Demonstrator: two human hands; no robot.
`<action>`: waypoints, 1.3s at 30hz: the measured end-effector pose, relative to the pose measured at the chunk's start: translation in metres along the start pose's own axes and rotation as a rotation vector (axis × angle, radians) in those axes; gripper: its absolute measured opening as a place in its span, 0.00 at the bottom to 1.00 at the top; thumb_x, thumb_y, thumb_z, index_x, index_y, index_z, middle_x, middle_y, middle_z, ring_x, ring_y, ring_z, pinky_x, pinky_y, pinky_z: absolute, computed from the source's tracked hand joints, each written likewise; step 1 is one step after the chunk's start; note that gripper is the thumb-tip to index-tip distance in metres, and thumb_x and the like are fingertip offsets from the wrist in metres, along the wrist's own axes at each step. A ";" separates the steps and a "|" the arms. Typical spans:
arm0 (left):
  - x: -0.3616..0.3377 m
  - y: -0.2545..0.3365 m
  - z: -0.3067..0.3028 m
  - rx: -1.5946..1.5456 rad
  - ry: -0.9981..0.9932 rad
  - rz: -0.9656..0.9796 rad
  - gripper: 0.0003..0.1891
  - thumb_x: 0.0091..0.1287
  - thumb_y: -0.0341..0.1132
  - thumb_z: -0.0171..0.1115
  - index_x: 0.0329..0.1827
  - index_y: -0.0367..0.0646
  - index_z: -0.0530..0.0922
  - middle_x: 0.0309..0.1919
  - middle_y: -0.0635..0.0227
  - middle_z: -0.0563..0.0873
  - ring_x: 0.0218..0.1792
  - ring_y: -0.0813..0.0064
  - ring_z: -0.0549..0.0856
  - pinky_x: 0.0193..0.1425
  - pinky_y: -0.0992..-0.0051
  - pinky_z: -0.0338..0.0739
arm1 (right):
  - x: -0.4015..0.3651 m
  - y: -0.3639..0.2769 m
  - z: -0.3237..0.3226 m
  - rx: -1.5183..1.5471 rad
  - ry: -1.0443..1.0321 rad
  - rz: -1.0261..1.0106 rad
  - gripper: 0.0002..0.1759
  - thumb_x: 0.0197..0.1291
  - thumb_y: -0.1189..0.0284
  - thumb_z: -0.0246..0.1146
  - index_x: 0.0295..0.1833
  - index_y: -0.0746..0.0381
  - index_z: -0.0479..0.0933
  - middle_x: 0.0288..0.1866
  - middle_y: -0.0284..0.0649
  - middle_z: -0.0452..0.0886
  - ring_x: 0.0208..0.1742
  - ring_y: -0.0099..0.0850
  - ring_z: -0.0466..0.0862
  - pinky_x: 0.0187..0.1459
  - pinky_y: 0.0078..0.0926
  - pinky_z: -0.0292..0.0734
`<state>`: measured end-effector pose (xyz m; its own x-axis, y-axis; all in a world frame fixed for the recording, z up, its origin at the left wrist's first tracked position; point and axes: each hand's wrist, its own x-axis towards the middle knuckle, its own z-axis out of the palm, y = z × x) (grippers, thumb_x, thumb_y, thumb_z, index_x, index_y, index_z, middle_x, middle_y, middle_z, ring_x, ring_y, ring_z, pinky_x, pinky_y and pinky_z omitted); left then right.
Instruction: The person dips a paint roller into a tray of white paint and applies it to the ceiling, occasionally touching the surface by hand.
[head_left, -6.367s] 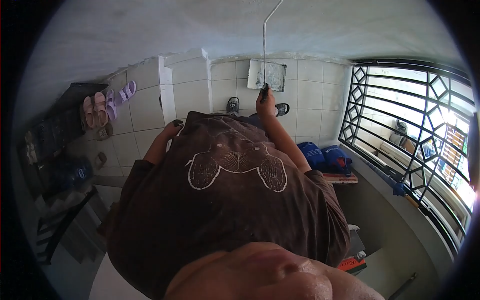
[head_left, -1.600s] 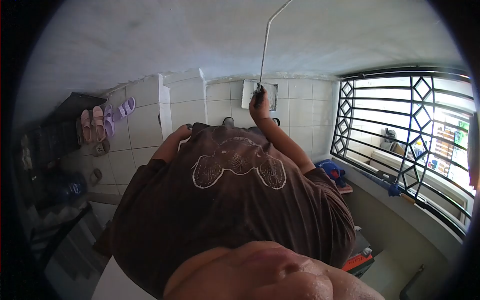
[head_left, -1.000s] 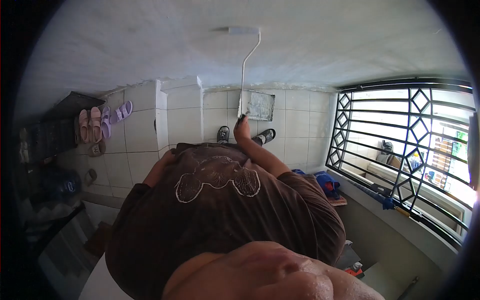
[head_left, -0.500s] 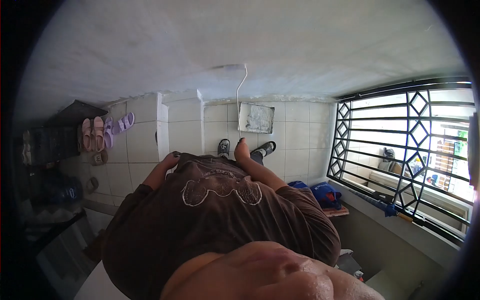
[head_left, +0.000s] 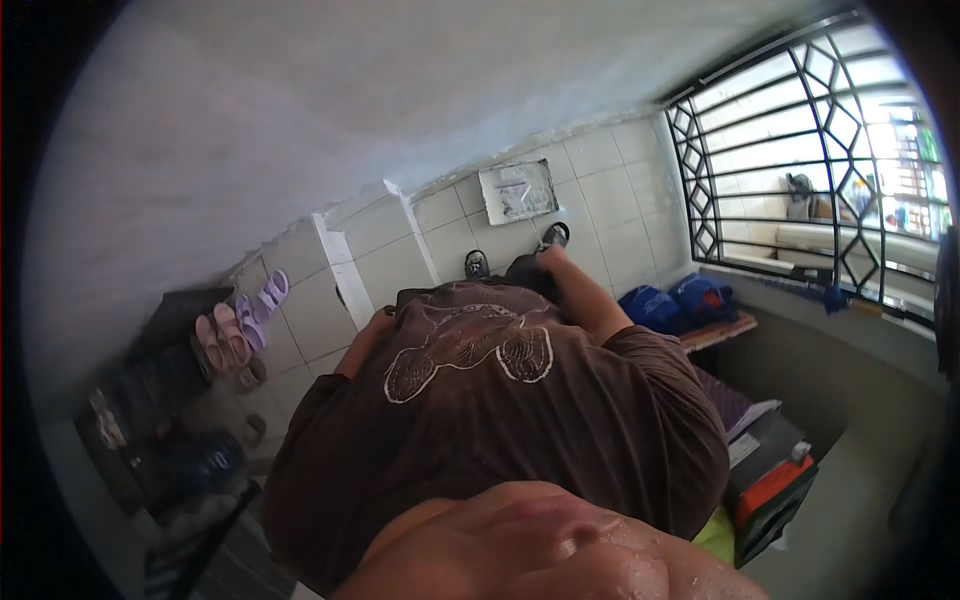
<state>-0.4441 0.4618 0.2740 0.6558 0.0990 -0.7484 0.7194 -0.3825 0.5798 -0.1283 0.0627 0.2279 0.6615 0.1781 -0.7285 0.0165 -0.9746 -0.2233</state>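
My right hand point(head_left: 550, 258) is low in front of my right leg, closed on the paint roller's handle, which is mostly hidden. The paint roller point(head_left: 514, 188) lies over the tray, small and pale. That paint tray point(head_left: 494, 207), whitish and rectangular, sits on the tiled floor by the wall, ahead of my feet. Beside the hem of my brown shirt is my left hand point(head_left: 382, 320), dark and partly hidden; its fingers cannot be made out.
A grey-white wall point(head_left: 330, 110) rises ahead. Pink sandals point(head_left: 228, 335) and purple sandals point(head_left: 268, 295) are at the left. A black metal grille point(head_left: 790, 150) stands at the right, with blue bags point(head_left: 670, 305) on a ledge below it.
The roller has come down from the wall to the tray. My right hand has moved right and toward the tray, and the whole view has turned, with the grille higher.
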 end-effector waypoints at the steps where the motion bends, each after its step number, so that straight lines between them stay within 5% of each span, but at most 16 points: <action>1: 0.001 -0.002 -0.001 -0.003 -0.027 -0.075 0.23 0.59 0.49 0.65 0.47 0.38 0.82 0.43 0.58 0.87 0.44 0.64 0.85 0.49 0.67 0.78 | -0.002 0.007 -0.009 0.175 0.003 0.165 0.16 0.54 0.67 0.58 0.42 0.65 0.83 0.46 0.49 0.84 0.50 0.43 0.83 0.49 0.35 0.79; 2: 0.024 -0.030 0.006 0.156 -0.027 -0.253 0.27 0.56 0.52 0.67 0.48 0.37 0.81 0.44 0.55 0.86 0.46 0.63 0.85 0.50 0.68 0.79 | -0.006 0.013 -0.021 0.141 -0.026 0.139 0.16 0.53 0.67 0.58 0.42 0.66 0.82 0.43 0.50 0.84 0.47 0.43 0.84 0.46 0.35 0.79; 4: 0.049 -0.041 0.000 0.232 -0.069 -0.208 0.27 0.55 0.52 0.67 0.48 0.37 0.81 0.44 0.55 0.86 0.45 0.63 0.85 0.50 0.68 0.78 | -0.011 0.033 -0.041 0.066 -0.077 0.082 0.16 0.53 0.68 0.58 0.41 0.68 0.81 0.38 0.52 0.84 0.41 0.44 0.86 0.41 0.37 0.80; 7: 0.083 -0.024 -0.012 0.337 -0.118 -0.142 0.28 0.54 0.53 0.67 0.48 0.37 0.81 0.44 0.54 0.86 0.43 0.63 0.85 0.50 0.68 0.78 | -0.021 0.073 -0.047 0.541 -0.013 0.379 0.19 0.55 0.65 0.58 0.37 0.74 0.78 0.26 0.51 0.80 0.24 0.46 0.81 0.24 0.46 0.74; 10: 0.119 0.022 -0.024 0.141 -0.123 0.016 0.28 0.53 0.51 0.68 0.49 0.37 0.81 0.42 0.55 0.86 0.42 0.63 0.85 0.49 0.68 0.77 | -0.053 0.100 -0.064 0.549 -0.024 0.524 0.15 0.54 0.70 0.55 0.36 0.73 0.79 0.25 0.54 0.81 0.25 0.45 0.84 0.29 0.42 0.78; 13: 0.119 0.129 -0.032 0.222 -0.011 0.018 0.22 0.58 0.47 0.65 0.50 0.39 0.81 0.40 0.56 0.86 0.42 0.64 0.84 0.49 0.68 0.76 | -0.056 0.141 -0.049 0.564 -0.037 0.537 0.14 0.54 0.71 0.56 0.35 0.73 0.79 0.29 0.56 0.82 0.26 0.46 0.84 0.29 0.42 0.78; 19: 0.194 0.193 -0.020 0.322 -0.095 0.098 0.18 0.62 0.43 0.62 0.51 0.44 0.81 0.39 0.55 0.86 0.42 0.63 0.84 0.49 0.67 0.76 | -0.063 0.182 -0.031 0.554 0.264 0.715 0.20 0.53 0.66 0.57 0.40 0.74 0.80 0.42 0.60 0.82 0.47 0.51 0.84 0.45 0.45 0.78; 22: 0.205 0.233 -0.006 0.423 -0.144 0.096 0.19 0.60 0.44 0.63 0.50 0.43 0.81 0.39 0.55 0.86 0.42 0.63 0.84 0.48 0.67 0.76 | -0.047 0.221 -0.045 0.212 -0.051 0.318 0.23 0.51 0.63 0.57 0.44 0.71 0.81 0.51 0.59 0.80 0.55 0.50 0.80 0.53 0.38 0.76; 25: 0.212 0.265 0.005 0.490 -0.188 0.144 0.18 0.57 0.45 0.65 0.45 0.42 0.83 0.38 0.55 0.87 0.40 0.64 0.85 0.47 0.67 0.77 | -0.029 0.247 -0.061 0.427 -0.072 0.515 0.23 0.52 0.62 0.56 0.47 0.68 0.81 0.51 0.56 0.80 0.55 0.50 0.80 0.55 0.38 0.74; 27: 0.230 0.272 0.020 0.393 -0.242 0.089 0.19 0.52 0.46 0.68 0.41 0.41 0.84 0.37 0.56 0.87 0.38 0.64 0.85 0.45 0.67 0.77 | -0.017 0.265 -0.073 0.367 -0.039 0.472 0.21 0.53 0.63 0.55 0.45 0.67 0.82 0.50 0.54 0.81 0.54 0.49 0.80 0.55 0.38 0.74; 31: 0.247 0.324 0.041 0.534 -0.206 0.126 0.21 0.52 0.48 0.68 0.43 0.42 0.84 0.39 0.54 0.87 0.41 0.60 0.85 0.46 0.66 0.78 | 0.004 0.296 -0.118 0.286 -0.192 0.375 0.19 0.54 0.64 0.53 0.42 0.64 0.84 0.47 0.49 0.84 0.51 0.47 0.82 0.53 0.39 0.75; 33: 0.243 0.369 0.054 0.492 -0.168 0.149 0.20 0.55 0.48 0.66 0.47 0.46 0.84 0.40 0.53 0.87 0.43 0.59 0.85 0.48 0.65 0.77 | 0.086 0.357 -0.041 -0.120 -0.032 0.153 0.18 0.55 0.64 0.52 0.37 0.62 0.85 0.44 0.45 0.85 0.48 0.43 0.84 0.48 0.42 0.77; 35: 0.262 0.392 0.073 0.535 -0.137 0.073 0.20 0.56 0.47 0.64 0.49 0.48 0.83 0.41 0.52 0.86 0.44 0.58 0.85 0.49 0.65 0.77 | 0.071 0.345 -0.088 -0.203 -0.009 0.032 0.15 0.56 0.67 0.54 0.34 0.62 0.85 0.39 0.43 0.86 0.44 0.39 0.85 0.45 0.43 0.76; 38: 0.295 0.419 0.094 0.486 -0.144 0.202 0.21 0.58 0.48 0.63 0.50 0.46 0.82 0.42 0.51 0.86 0.45 0.56 0.84 0.50 0.64 0.76 | 0.057 0.340 -0.148 0.465 -0.228 0.484 0.11 0.58 0.71 0.56 0.34 0.61 0.84 0.37 0.42 0.86 0.42 0.36 0.84 0.47 0.42 0.75; 39: 0.305 0.423 0.101 0.492 -0.144 0.263 0.22 0.58 0.49 0.63 0.50 0.45 0.82 0.42 0.51 0.86 0.45 0.56 0.84 0.50 0.64 0.76 | 0.083 0.349 -0.140 0.367 -0.278 0.463 0.10 0.58 0.71 0.57 0.35 0.61 0.84 0.38 0.42 0.86 0.43 0.36 0.84 0.48 0.42 0.74</action>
<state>0.0369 0.2371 0.2582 0.7355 -0.1700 -0.6559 0.3228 -0.7632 0.5598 0.0374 -0.2818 0.1796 0.3195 -0.1729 -0.9317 -0.5138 -0.8578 -0.0170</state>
